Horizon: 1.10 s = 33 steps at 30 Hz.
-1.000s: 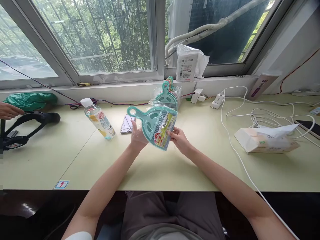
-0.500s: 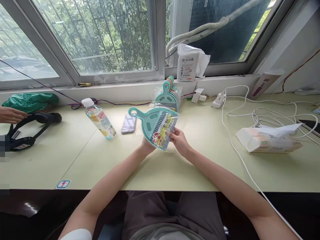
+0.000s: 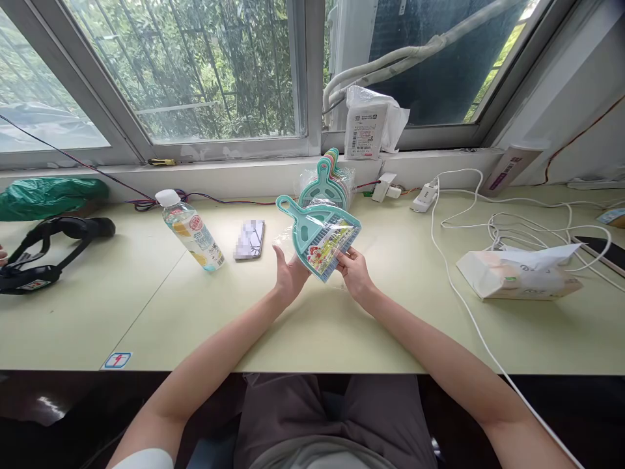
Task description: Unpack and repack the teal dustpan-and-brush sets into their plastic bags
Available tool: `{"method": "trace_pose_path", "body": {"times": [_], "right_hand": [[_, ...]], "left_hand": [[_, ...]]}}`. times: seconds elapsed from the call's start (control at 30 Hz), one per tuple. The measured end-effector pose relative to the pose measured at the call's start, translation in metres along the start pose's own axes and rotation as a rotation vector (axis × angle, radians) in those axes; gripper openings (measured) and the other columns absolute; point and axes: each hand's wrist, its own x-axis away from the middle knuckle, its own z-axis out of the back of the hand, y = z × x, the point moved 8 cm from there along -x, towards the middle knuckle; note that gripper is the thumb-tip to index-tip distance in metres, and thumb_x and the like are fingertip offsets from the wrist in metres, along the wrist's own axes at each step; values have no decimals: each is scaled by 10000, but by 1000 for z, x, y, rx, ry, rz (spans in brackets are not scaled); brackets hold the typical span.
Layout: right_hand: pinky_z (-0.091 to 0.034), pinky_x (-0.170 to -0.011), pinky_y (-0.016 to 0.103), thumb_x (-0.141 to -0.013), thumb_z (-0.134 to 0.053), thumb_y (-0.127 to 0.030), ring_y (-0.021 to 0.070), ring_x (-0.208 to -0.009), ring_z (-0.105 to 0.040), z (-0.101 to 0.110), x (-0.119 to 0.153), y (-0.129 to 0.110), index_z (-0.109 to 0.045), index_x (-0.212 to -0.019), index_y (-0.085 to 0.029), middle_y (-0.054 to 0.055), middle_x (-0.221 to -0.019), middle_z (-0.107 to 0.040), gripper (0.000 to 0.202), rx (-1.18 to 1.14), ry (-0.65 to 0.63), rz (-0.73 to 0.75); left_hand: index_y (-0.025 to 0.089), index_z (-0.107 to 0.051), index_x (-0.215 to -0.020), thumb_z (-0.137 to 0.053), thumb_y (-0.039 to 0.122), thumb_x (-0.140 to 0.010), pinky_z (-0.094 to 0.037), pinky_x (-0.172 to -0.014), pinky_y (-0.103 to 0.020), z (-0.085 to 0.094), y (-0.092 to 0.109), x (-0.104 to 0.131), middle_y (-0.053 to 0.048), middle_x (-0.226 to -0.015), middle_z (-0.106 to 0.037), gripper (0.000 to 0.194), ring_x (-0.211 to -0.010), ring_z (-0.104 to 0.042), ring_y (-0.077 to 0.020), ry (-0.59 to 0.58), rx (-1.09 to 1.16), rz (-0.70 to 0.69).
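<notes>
A small teal dustpan [image 3: 306, 229] with a brush, packed in clear plastic with a printed card, is held tilted above the table. My right hand [image 3: 355, 272] pinches its lower right edge, thumb over the card. Beneath its left side is my left hand [image 3: 290, 281], thumb stretched out and away from the pan. The left fingers are partly hidden behind the pan, so I cannot tell how far they touch it. Just behind stands a stack of similar wrapped dustpans [image 3: 324, 185] in several colours.
Left of my hands are a phone [image 3: 249, 240] and a tilted-looking drink bottle [image 3: 191, 231]. A black head strap device [image 3: 58, 251] lies far left, by another person's fingers [image 3: 2, 256]. At right are a tissue pack [image 3: 520, 275], white cables [image 3: 525, 225] and a power adapter [image 3: 424, 197].
The dustpan has moved right and slightly up, still in my right hand. My left thumb now shows, spread away from it. The other person's hand has withdrawn leftward.
</notes>
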Motion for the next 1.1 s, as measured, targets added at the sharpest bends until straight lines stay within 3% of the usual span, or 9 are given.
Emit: {"method": "trace_pose_path", "body": {"times": [0.2,0.3,0.4,0.63,0.83,1.1], "right_hand": [[-576,-807,364,-616,-808,-346,204,-875,-682,4,-3,4,-641,-919,-180,55,-988,-713,383,-14,13,-1],[-570,-830,380,-614,-806,-353,215,-888,-685,5,-4,4,-636,-917,-180,62,-976,-716,389,-14,17,1],[-565,-844,389,-617,-801,-348,224,-905,-684,5,-3,2,-634,-911,-179,67,-964,-718,378,0,18,5],[-568,-845,394,-627,-790,-337,222,-902,-687,6,-4,3,-633,-910,-187,61,-969,-716,357,-4,20,6],[-571,-843,388,-627,-795,-353,218,-904,-688,7,-7,6,-634,-924,-191,60,-996,-714,375,-8,5,0],[-573,-828,371,-605,-807,-351,217,-900,-686,8,-5,4,-633,-903,-185,63,-994,-716,383,-11,30,-11]], "left_hand": [[248,-513,-1310,-282,826,-749,-304,-1075,-474,-3,-3,1,-63,-1342,-543,838,-1327,-370,-324,-37,-120,-15],[254,-498,-1304,-554,613,-792,-327,-1051,-459,4,-7,-1,-55,-1365,-522,628,-1299,-409,-316,21,-297,-10],[228,-504,-1278,-631,446,-795,-371,-1001,-452,8,-13,-2,-78,-1336,-545,545,-1225,-486,-314,45,-384,47],[215,-523,-1261,-582,430,-829,-390,-973,-438,3,-11,-3,-86,-1320,-559,486,-1208,-502,-307,0,-362,17],[223,-529,-1248,-607,418,-810,-359,-1009,-441,6,-5,-3,-70,-1324,-557,486,-1235,-478,-304,59,-381,-47],[200,-594,-1170,-630,424,-792,-381,-977,-457,5,-7,-3,-77,-1240,-617,441,-1185,-514,-321,37,-404,3]]}}
